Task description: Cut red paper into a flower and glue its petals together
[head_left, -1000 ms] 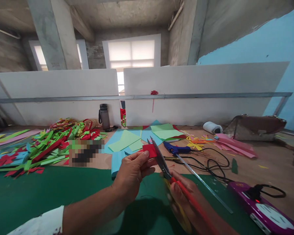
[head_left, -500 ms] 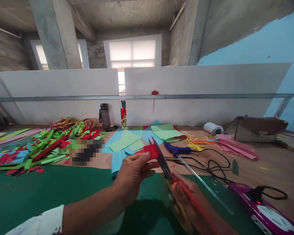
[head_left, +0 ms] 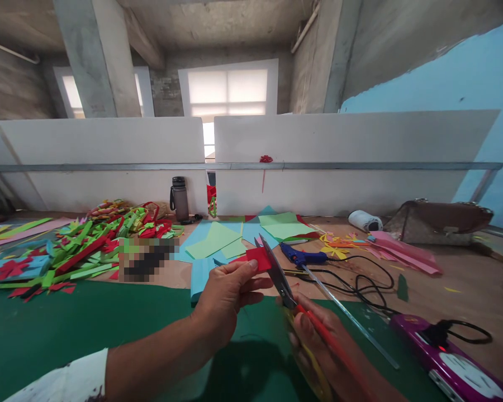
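Observation:
Between the thumb and fingers of my left hand (head_left: 230, 293) is a small piece of red paper (head_left: 259, 259), held up over the table. My right hand (head_left: 318, 335) grips a pair of scissors (head_left: 281, 282) by its red and yellow handles. The scissor blades point up and away, slightly apart, and lie against the right edge of the red paper. A folded blue paper (head_left: 199, 279) lies behind my left hand. Beyond the blades rests a blue glue gun (head_left: 304, 255) with a clear glue stick (head_left: 352, 315) in its back.
A heap of green and red paper strips (head_left: 96, 245) covers the left side, near a dark bottle (head_left: 179, 199). Light green sheets (head_left: 213, 240) lie at the centre back. At right are a purple power strip (head_left: 448, 357), cables, pink paper (head_left: 406, 251) and a brown bag (head_left: 440, 220).
Almost nothing differs. Both hands, the red paper and the scissors stay in nearly the same place; the view has shifted very slightly.

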`<state>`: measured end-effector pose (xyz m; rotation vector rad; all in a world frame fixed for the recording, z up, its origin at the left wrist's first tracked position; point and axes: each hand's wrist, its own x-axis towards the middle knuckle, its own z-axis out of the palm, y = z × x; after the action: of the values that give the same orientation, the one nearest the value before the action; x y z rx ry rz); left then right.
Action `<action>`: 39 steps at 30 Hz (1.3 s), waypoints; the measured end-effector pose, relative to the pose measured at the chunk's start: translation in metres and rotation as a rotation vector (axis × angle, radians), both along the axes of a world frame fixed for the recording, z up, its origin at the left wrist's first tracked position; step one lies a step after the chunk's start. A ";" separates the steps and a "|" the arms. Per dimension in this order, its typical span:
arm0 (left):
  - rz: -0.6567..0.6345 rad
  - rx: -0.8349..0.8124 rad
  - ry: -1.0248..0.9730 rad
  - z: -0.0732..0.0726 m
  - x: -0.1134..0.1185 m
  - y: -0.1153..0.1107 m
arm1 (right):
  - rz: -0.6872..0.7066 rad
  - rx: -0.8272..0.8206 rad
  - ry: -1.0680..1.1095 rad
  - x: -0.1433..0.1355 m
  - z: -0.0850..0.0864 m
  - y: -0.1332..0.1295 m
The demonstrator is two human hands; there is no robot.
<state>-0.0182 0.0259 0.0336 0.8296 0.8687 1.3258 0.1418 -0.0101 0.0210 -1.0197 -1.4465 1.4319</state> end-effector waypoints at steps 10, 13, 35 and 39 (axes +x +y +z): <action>0.003 -0.008 -0.001 0.002 -0.001 0.000 | 0.018 -0.055 0.082 -0.001 -0.011 0.004; 0.011 -0.010 -0.001 0.003 -0.001 0.000 | 0.041 -0.010 0.039 0.001 -0.010 0.005; -0.025 0.006 0.074 0.003 -0.010 0.003 | 0.149 0.165 -0.028 0.008 -0.019 0.015; -0.039 0.007 0.082 0.003 -0.010 0.003 | 0.169 0.188 -0.048 0.009 -0.016 0.016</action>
<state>-0.0285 0.0290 0.0369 0.9073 0.9084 1.2681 0.1509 0.0063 0.0046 -0.8355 -1.7010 1.3660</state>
